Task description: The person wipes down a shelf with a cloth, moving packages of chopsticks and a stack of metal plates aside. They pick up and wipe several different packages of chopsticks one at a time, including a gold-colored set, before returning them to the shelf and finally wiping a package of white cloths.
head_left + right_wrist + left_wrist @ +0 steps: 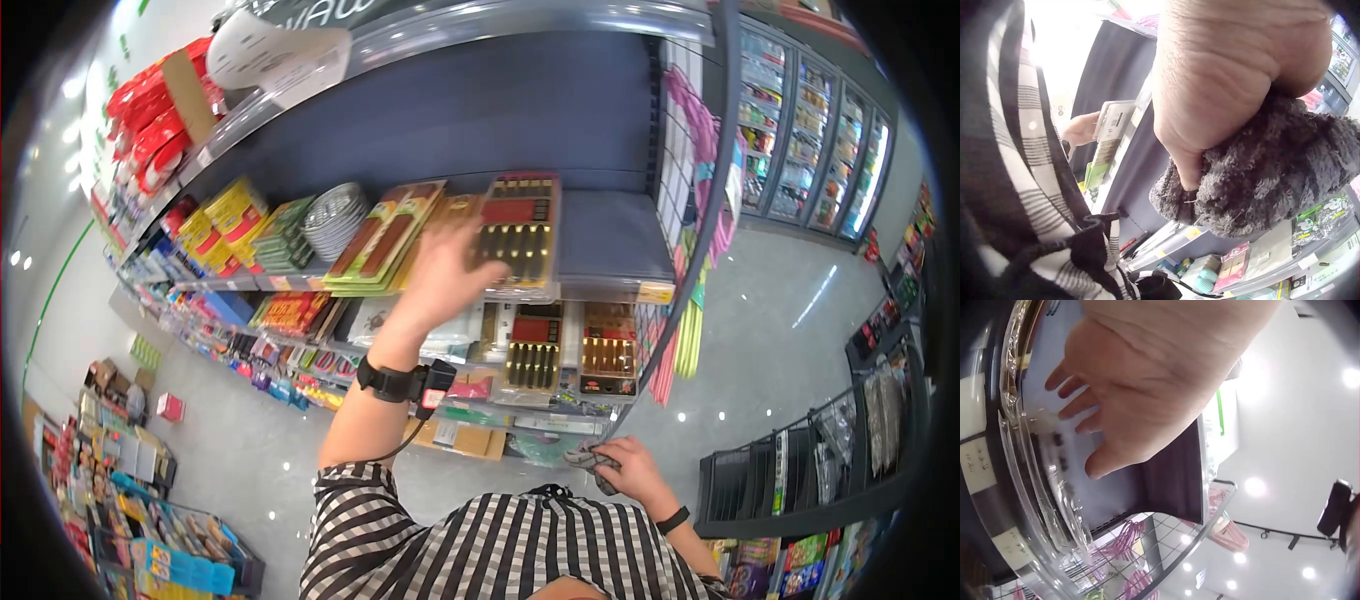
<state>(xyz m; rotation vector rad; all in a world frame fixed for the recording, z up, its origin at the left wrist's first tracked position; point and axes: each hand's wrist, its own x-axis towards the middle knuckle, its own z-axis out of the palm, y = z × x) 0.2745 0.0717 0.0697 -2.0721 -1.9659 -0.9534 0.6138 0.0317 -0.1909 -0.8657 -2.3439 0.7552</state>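
Observation:
My left hand (447, 272) is over the upper shelf with its fingers spread, beside a clear package of dark-handled items with a red label (518, 235). In the left wrist view the palm and fingers of the left hand (1138, 387) show, nothing gripped. Brown and green packs (385, 235) lie just left of it. My right hand (632, 470) holds a crumpled grey cloth (590, 457) low by the shelf's end. Close up, the fluffy cloth (1272, 169) is pinched in the right hand (1229, 81).
Stacked metal bowls (335, 222) and yellow packs (236, 215) stand further left on the shelf. Pink hangers (700, 130) hang on a wire rack at its right end. Lower shelves carry more packages (608, 350). A black rack (800, 470) stands at the right.

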